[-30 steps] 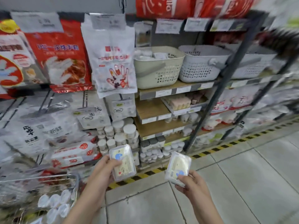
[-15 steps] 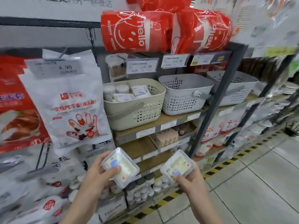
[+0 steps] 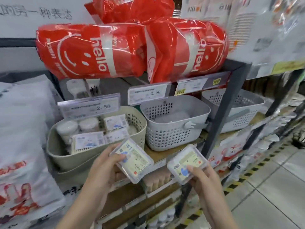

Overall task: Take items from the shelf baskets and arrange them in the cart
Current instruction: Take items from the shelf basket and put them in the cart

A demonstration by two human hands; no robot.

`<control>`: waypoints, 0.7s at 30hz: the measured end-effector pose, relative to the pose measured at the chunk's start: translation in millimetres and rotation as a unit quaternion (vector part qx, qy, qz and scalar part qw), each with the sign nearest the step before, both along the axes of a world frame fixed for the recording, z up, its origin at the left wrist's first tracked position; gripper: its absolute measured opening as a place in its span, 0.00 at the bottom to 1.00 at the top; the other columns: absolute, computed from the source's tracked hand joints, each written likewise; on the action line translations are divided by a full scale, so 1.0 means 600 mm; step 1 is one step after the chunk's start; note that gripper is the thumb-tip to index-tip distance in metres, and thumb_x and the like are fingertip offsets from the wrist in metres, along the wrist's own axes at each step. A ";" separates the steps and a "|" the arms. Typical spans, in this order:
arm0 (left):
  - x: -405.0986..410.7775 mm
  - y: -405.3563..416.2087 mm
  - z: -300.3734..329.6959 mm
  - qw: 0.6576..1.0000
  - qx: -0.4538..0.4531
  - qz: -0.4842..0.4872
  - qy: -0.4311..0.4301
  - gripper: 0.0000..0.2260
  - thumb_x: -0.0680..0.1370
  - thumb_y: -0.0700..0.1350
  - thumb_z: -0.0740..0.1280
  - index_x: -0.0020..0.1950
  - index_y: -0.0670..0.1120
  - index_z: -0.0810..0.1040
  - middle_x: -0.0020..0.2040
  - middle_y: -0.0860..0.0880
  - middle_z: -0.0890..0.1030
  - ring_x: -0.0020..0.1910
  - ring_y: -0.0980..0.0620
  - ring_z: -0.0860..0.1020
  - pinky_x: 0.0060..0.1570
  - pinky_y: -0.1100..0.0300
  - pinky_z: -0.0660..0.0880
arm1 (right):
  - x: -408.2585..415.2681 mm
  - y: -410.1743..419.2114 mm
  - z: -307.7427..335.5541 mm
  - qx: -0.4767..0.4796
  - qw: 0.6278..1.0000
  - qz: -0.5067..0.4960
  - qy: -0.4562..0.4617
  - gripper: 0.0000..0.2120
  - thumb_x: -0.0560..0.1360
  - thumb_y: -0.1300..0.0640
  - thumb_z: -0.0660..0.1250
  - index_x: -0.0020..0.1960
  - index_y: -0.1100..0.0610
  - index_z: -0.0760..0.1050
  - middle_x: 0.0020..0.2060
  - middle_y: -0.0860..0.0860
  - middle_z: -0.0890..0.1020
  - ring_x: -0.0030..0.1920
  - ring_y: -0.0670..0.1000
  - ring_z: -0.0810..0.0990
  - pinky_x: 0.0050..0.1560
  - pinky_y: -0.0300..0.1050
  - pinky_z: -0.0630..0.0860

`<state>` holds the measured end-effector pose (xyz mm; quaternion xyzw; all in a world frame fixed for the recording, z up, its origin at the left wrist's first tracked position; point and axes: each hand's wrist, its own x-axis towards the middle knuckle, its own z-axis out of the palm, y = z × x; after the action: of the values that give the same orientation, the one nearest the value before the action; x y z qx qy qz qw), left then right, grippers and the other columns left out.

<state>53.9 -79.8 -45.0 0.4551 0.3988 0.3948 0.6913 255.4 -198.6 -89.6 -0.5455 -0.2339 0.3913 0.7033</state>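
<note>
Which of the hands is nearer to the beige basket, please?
Left. The left hand is just in front of the beige basket; the right hand is farther right, below the grey basket.

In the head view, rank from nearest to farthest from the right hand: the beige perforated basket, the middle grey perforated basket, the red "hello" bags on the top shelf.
1. Middle grey perforated basket: just above the right hand, on the shelf.
2. Beige perforated basket: left, beyond the left hand.
3. Red "hello" bags: top shelf, highest up.
</note>
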 end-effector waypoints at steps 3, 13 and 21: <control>0.056 0.029 0.026 0.999 0.024 0.030 -0.003 0.11 0.77 0.38 0.64 0.57 0.49 0.78 0.48 0.44 0.83 0.44 0.48 0.82 0.34 0.57 0.76 | 0.068 0.048 0.029 0.018 1.000 0.007 -0.023 0.24 0.56 0.45 0.76 0.51 0.49 0.81 0.48 0.52 0.85 0.49 0.53 0.84 0.47 0.48 0.77; 0.214 0.118 0.065 0.972 0.149 0.172 0.051 0.07 0.76 0.36 0.67 0.47 0.47 0.79 0.40 0.51 0.85 0.42 0.51 0.84 0.35 0.62 0.80 | 0.217 0.202 0.081 0.064 0.993 0.065 -0.080 0.15 0.67 0.56 0.73 0.53 0.52 0.76 0.46 0.53 0.85 0.45 0.52 0.85 0.38 0.39 0.79; 0.257 0.147 0.069 0.857 0.340 0.231 0.311 0.10 0.72 0.39 0.72 0.32 0.50 0.80 0.27 0.52 0.79 0.29 0.57 0.78 0.29 0.67 0.73 | 0.248 0.291 0.123 0.034 0.962 0.100 -0.250 0.07 0.71 0.62 0.72 0.48 0.60 0.77 0.42 0.58 0.83 0.45 0.57 0.82 0.47 0.59 0.77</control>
<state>207.9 8.3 -3.5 0.6559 0.5276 0.4918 0.2226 404.1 -23.9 -15.7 -0.5757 -0.4686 0.3028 0.5977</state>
